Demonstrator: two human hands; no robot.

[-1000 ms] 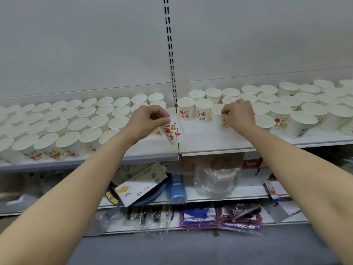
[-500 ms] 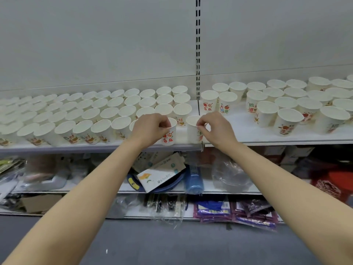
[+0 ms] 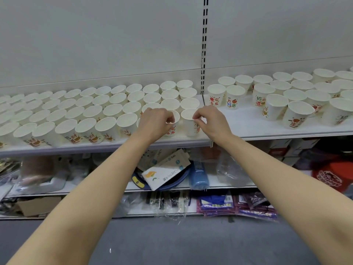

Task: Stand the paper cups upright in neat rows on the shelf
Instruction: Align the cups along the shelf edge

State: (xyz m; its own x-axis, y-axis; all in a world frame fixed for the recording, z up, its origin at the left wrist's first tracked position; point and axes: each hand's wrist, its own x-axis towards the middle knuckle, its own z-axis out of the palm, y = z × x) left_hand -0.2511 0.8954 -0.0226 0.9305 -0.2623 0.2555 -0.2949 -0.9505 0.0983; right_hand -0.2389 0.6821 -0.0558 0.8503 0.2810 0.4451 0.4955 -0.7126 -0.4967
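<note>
Each hand pinches one cup by the rim, presumably to seat it squarely: left hand (image 3: 155, 121) on the near cup (image 3: 172, 128), right hand (image 3: 211, 121) on its right-hand neighbour (image 3: 191, 124), both standing at the near end of the shelf (image 3: 267, 129) rows.

Shelf (image 3: 248, 123): bare strip right of the right hand (image 3: 212, 122), running to the loose group of cups (image 3: 277, 108); open for passage. Left of the left hand (image 3: 156, 121): packed rows of cups (image 3: 91, 113), rims touching or nearly so, no gap. Behind both grips: further cups (image 3: 188, 103), then back panel (image 3: 114, 44). Slotted upright (image 3: 204, 54) behind the right grip. Above cup rims: open air.
</note>
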